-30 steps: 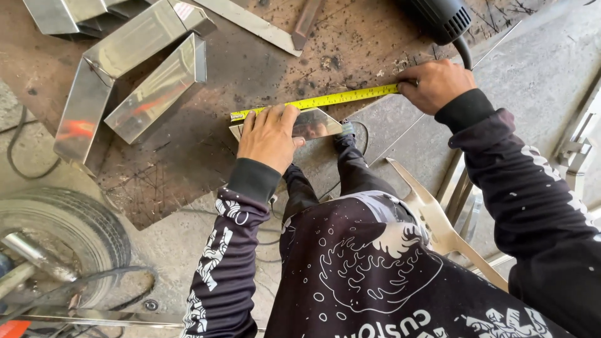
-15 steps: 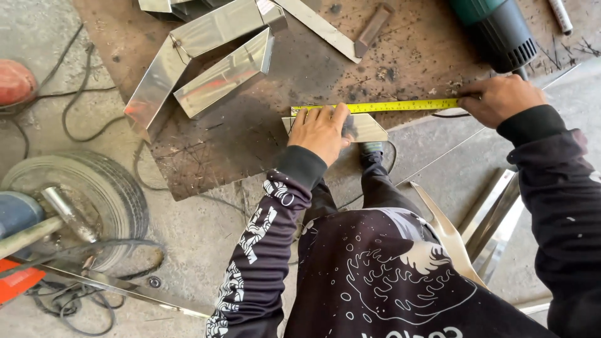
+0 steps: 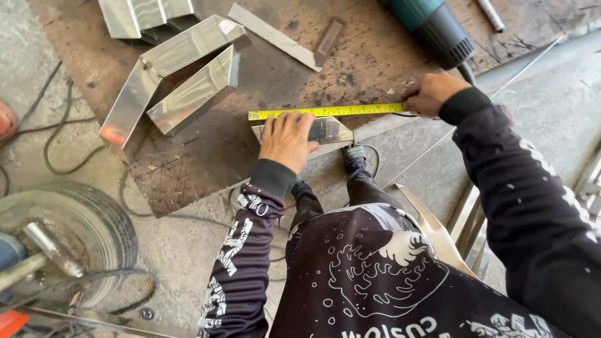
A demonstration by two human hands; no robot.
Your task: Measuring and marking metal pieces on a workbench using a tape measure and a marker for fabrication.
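Nearest to me are my own dark patterned sleeves and shirt, which fill the bottom of the view and hide my lap and most of the floor (image 3: 407, 156) under me. My left arm runs up from the lower middle, bent a little at the wrist, and my left hand (image 3: 287, 139) lies flat, palm down, fingers spread narrow and pointing away from me. It presses on a small shiny metal piece (image 3: 328, 130); the hand covers the piece's left half, so I cannot make out its full shape. My right arm comes in from the right edge, the sleeve cut off by the frame, and my right hand (image 3: 431, 92) is curled closed, pinching the far end of a yellow tape measure (image 3: 325, 112). Whether it grips the tape's case or only the blade I cannot tell, since the fingers hide that end.

The tape lies stretched flat along the upper edge of the metal piece, just past my left fingertips, its free end reaching a bit left of my hand. All this rests on a rusty, scorched steel plate (image 3: 206, 150) on the floor.

Farther off, to the upper left, lie folded metal channels (image 3: 175, 81), open sides up. Beyond the tape sit a flat metal strip (image 3: 275, 37) and a green and black power tool (image 3: 435, 28), its top cut off. At the lower left a tyre (image 3: 106, 225) lies among cables.
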